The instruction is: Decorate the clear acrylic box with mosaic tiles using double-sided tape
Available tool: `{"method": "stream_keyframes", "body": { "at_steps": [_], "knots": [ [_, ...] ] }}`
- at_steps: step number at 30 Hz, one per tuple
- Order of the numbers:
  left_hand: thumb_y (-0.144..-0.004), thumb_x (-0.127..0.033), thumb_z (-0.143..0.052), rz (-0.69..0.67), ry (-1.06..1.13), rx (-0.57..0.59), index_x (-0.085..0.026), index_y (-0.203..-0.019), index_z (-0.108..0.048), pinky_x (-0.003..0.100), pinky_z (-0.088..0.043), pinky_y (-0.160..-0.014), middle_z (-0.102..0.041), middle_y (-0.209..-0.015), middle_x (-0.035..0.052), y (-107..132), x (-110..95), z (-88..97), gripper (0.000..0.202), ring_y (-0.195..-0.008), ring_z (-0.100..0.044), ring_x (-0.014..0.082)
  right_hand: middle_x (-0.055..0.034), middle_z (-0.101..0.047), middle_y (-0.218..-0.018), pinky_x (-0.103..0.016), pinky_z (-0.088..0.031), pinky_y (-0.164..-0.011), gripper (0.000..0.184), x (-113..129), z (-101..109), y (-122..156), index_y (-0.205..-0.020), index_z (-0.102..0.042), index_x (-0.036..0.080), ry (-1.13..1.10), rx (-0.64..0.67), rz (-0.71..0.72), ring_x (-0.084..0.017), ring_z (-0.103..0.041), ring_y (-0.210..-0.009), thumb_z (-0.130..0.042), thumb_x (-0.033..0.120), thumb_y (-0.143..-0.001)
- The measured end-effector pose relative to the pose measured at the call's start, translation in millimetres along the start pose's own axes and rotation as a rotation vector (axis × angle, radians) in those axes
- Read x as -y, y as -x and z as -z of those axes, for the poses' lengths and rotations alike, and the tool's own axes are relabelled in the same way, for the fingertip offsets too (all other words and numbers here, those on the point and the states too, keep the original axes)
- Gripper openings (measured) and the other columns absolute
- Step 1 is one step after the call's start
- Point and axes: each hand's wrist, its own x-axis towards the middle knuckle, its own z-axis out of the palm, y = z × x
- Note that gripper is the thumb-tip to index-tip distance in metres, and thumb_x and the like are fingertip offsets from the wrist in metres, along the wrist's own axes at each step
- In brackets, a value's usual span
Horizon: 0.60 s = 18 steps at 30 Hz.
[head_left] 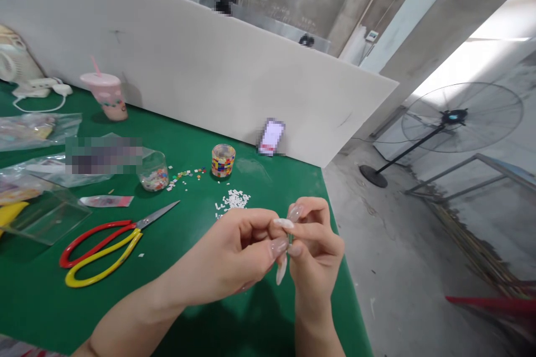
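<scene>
Over the right part of the green table, my left hand [240,254] and my right hand [317,248] meet, fingertips pinched together. Something small and greenish [290,239] shows between them; the fingers cover most of it, and its kind is unclear. Just beyond my hands lies a pile of small white tile-like pieces [235,199]. Behind that stands a small round container [223,163] with multicoloured, mosaic-like sides. A clear cup [153,173] of coloured pieces is farther left, with loose pieces scattered beside it. Scissors [140,230] with red and yellow handles lie left of my left hand.
A lit phone [272,136] leans on the white partition [201,67]. Left on the green table [125,312] are a pink tumbler [109,97] with a straw, plastic bags [54,131], a flat tube [106,201] and a clear box [54,223]. A fan [454,117] stands on the floor.
</scene>
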Motion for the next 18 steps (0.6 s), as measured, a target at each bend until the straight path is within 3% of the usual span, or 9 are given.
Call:
{"method": "stream_keyframes", "body": {
  "at_steps": [6,18],
  "knots": [
    [-0.077,-0.019,-0.049,-0.043,-0.055,-0.041,-0.019,-0.061,-0.046,0.017,-0.022,-0.036,-0.037,-0.047,-0.009,-0.2,-2.3,-2.8,0.016,-0.038,-0.028,0.0032,-0.0007,-0.047,-0.093,-0.031,-0.048,-0.067,0.015,-2.4,-8.1,4.7,-0.099,-0.076,0.037,-0.023,-0.07,0.017,-0.013,-0.053,-0.074,-0.065,0.037,-0.089],
    [-0.075,-0.007,-0.046,-0.138,-0.093,-0.065,-0.017,-0.061,-0.047,0.017,-0.023,-0.038,-0.044,-0.053,-0.0077,0.2,2.2,-3.2,0.017,-0.041,-0.032,0.0026,-0.0006,-0.046,-0.087,-0.028,-0.046,-0.069,0.014,-6.6,-21.4,7.6,-0.087,-0.077,0.038,-0.304,-0.134,-0.212,-0.014,-0.049,-0.081,-0.065,0.046,-0.086]
  ]
}}
